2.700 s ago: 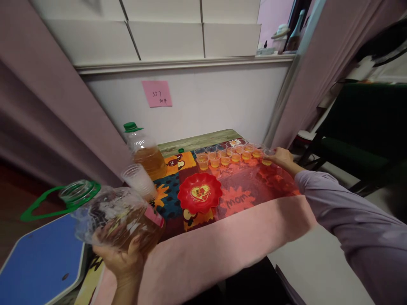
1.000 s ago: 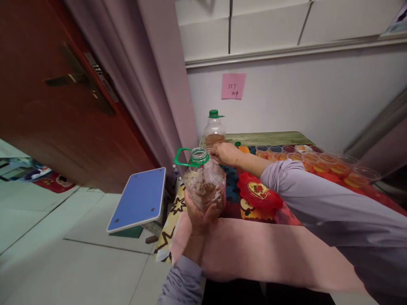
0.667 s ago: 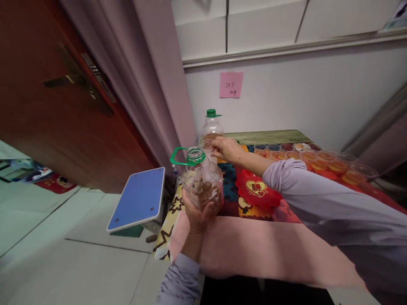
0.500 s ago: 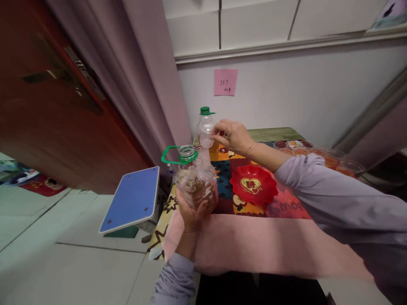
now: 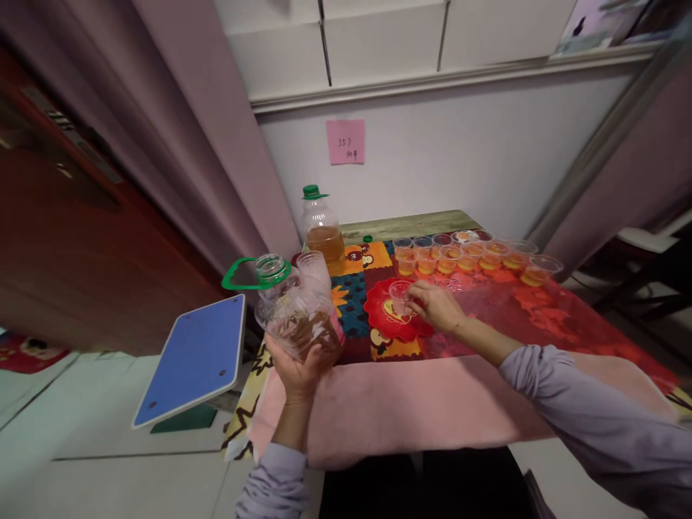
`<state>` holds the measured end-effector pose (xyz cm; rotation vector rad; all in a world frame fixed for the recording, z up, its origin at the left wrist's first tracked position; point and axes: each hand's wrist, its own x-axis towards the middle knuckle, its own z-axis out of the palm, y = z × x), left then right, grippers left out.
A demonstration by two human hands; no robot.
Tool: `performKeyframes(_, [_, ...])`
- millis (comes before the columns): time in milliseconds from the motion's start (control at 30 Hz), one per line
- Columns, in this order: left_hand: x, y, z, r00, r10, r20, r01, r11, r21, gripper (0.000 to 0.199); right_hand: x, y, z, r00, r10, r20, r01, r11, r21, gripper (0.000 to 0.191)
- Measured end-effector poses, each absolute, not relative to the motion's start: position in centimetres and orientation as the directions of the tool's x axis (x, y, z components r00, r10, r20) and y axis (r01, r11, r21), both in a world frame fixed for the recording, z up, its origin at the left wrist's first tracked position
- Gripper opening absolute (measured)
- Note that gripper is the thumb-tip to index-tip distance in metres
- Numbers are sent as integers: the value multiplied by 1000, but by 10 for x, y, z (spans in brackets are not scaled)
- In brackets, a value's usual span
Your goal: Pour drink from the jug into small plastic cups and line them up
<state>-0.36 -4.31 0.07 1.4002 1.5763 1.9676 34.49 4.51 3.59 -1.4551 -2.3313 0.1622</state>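
Two hands, head view: both the person's own, above a cloth-covered surface [image 5: 448, 222].
Left hand [image 5: 297, 371]: spread wide, palm and fingers cupped round the lower side of an uncapped bottle [image 5: 303, 324] holding amber liquid.
Bottle position: on the left hand's palm, neck leaning off leftward; whether its base touches the surface, I cannot tell.
Bottle grip: best broad and from below, since more lean could spill from the bare mouth and the thin plastic may give under squeezing.
Right hand [image 5: 435, 306]: thumb and fingers drawn together, pinching a clear cup [image 5: 400, 290].
Cup position: at the right hand's fingertips, over the red dish [image 5: 372, 306]; contact with it cannot be judged.
Cup grip: a light pinch, mouth upward, should suit so slight a wall.
Rows of cups [image 5: 448, 261]: beyond the right hand; its wrist and sleeve should pass well clear.
Cup stack [image 5: 315, 270]: just beyond the left hand, close enough that swinging the bottle might knock it.
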Motion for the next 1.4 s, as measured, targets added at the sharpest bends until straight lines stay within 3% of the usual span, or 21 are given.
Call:
performKeyframes(167, [-2,-44,3,-458,715,529,412,-357,839,107,345,39,40,-379,887,264,854,445,-269,27])
performKeyframes(267, [-3,-46,3,-464,720,517,418,-336,844,112,351,26,55,-337,856,393,832,466,-300,42])
performKeyframes(367, [-6,-48,6,-468,727,502,425,-313,850,118,343,6,71,-146,815,560,736,468,-489,42])
performKeyframes(467, [-6,-51,15,-489,733,474,407,-289,867,127,303,-17,74,45,858,512,491,427,-759,35])
performKeyframes(600, [-4,-50,29,-533,762,368,324,-217,921,106,217,-40,55,-99,927,362,170,374,-912,35])
performKeyframes(733, [-6,-54,38,-537,784,312,317,-155,936,89,160,-46,27,-115,942,314,61,323,-945,72])
performKeyframes(800, [-8,-57,43,-540,782,312,325,-148,934,88,151,-43,15,-130,954,272,11,276,-961,81])
performKeyframes(1033, [-11,-58,82,-361,865,347,505,-131,853,98,162,-33,1,-290,941,174,-311,79,-947,65])
performKeyframes(1233, [-8,-53,107,-225,893,390,682,-142,717,100,152,-34,0,-348,928,136,-532,-77,-843,87])
performKeyframes(1400, [-9,-48,106,-147,922,357,805,-99,585,89,141,-39,4,-381,922,69,-643,-210,-737,99])
